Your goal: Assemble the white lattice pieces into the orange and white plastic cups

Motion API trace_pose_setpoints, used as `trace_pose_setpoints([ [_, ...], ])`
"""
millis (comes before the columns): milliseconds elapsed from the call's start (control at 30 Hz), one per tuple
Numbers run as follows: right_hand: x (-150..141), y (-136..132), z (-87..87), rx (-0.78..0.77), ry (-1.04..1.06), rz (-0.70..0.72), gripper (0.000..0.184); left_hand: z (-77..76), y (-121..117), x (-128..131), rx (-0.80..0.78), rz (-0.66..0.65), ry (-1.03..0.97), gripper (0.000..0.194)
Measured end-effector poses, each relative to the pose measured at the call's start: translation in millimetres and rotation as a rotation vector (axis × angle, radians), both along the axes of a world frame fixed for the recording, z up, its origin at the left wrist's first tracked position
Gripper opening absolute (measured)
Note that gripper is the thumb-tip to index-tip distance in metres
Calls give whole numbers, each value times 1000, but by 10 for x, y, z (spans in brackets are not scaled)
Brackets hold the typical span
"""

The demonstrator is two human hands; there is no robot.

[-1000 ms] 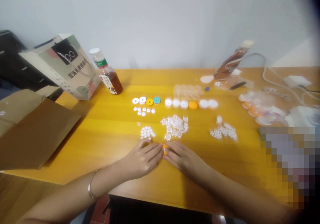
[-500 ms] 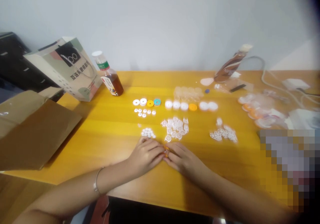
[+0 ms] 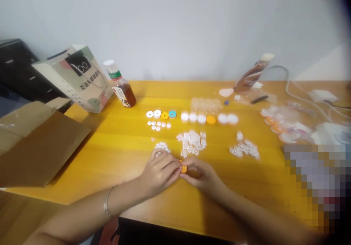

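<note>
Between my two hands is a small orange round plastic piece [image 3: 184,169], partly covered by fingers. My left hand [image 3: 161,170] grips its left side, and my right hand [image 3: 204,173] pinches it from the right with thumb and fingertips. Just beyond the left hand lies a pile of small white round caps [image 3: 162,146]. White spoked wheel-like pieces [image 3: 192,141] are heaped in front of the hands, and more white openwork pieces [image 3: 245,149] lie to the right. Farther back sit a teal disc [image 3: 172,114], a yellow disc [image 3: 165,115] and an orange disc [image 3: 211,119] among white ones.
At the left stand an open cardboard box [image 3: 35,146], a paper bag [image 3: 82,79] and a bottle of dark drink [image 3: 122,88]. A brown bottle [image 3: 251,75] leans at the back right. Clear plastic pieces [image 3: 206,105], cables [image 3: 287,80] and wrapped discs [image 3: 285,122] lie on the table.
The orange piece has turned between my fingers, and more of it shows. My right-hand fingers have opened slightly around it. The whole view has shifted a little.
</note>
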State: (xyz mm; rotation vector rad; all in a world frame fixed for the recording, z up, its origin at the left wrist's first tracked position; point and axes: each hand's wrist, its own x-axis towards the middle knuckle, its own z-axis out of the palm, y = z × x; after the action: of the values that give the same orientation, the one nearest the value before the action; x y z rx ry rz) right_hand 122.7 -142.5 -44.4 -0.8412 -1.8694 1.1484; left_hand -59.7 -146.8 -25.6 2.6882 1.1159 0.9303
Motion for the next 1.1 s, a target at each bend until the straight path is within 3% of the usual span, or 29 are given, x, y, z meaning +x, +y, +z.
trace_pose_setpoints([
  [100,-10,-1,-38,-212,122,12,13,14,10,-1,18,-21,-33,12],
  [200,-11,6,-32,-308,156,-33,14,40,114,-98,-26,-26,-68,19],
  [333,-21,13,21,-390,183,-98,19,78,378,-400,-143,118,-73,17],
  [500,-26,22,49,-409,185,-105,21,51,562,-644,-253,72,45,17],
  [1100,11,55,41,-380,66,-70,33,12,539,-561,-217,120,209,15],
])
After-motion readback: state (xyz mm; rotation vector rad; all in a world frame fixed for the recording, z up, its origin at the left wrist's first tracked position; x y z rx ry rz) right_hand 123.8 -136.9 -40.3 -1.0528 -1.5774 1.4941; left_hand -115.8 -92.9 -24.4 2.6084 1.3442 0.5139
